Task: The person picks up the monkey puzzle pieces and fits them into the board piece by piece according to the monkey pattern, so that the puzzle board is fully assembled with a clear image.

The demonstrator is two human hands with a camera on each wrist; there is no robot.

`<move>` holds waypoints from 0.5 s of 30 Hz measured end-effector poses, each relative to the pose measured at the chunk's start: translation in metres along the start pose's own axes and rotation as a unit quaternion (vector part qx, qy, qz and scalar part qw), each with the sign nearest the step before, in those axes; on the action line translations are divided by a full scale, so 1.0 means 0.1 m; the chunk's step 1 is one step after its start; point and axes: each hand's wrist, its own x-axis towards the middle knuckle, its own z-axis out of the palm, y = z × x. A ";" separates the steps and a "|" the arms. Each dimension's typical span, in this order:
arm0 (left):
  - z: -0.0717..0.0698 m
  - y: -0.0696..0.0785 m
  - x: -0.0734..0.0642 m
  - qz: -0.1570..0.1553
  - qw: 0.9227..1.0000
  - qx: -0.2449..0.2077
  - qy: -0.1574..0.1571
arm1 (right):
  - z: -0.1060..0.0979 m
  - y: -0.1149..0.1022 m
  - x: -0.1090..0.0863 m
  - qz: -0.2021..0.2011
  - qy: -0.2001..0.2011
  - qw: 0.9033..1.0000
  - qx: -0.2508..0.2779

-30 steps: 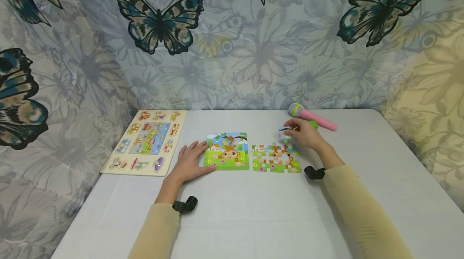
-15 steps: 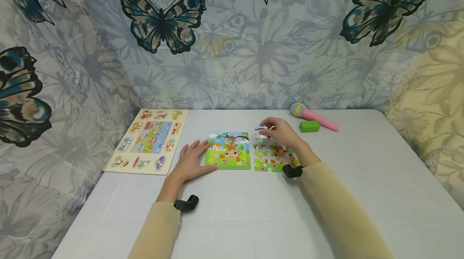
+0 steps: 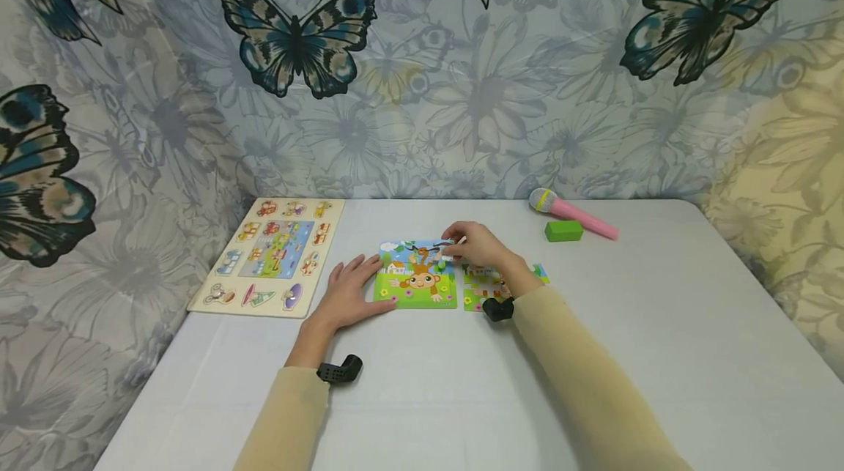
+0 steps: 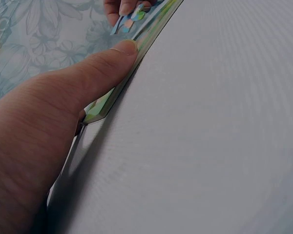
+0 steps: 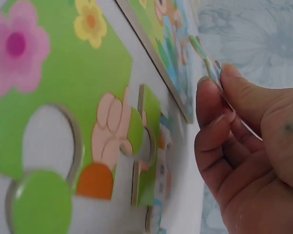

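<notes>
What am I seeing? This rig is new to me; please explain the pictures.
No machine: these are a person's bare left hand and right hand. The wide picture comes from the head, the thumb view from the left wrist camera, the other from the right wrist camera. On the white table lie a monkey picture board, jigsaw pieces to its right, a cream picture board at left, a green block and a pink microphone. The left hand touches the monkey picture board; the right pinches a single jigsaw piece near its far right corner.
</notes>
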 end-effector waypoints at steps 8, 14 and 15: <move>-0.02 0.03 -0.02 0.004 1.000 -0.001 0.005 | 0.06 -0.01 0.13 0.003 -0.013 0.999 -0.046; -0.03 0.03 -0.01 0.002 1.000 0.000 0.002 | 0.08 -0.02 0.20 -0.003 -0.012 0.997 -0.073; -0.03 0.04 -0.01 0.002 1.000 0.000 0.001 | 0.09 -0.02 0.20 -0.003 -0.012 0.997 -0.072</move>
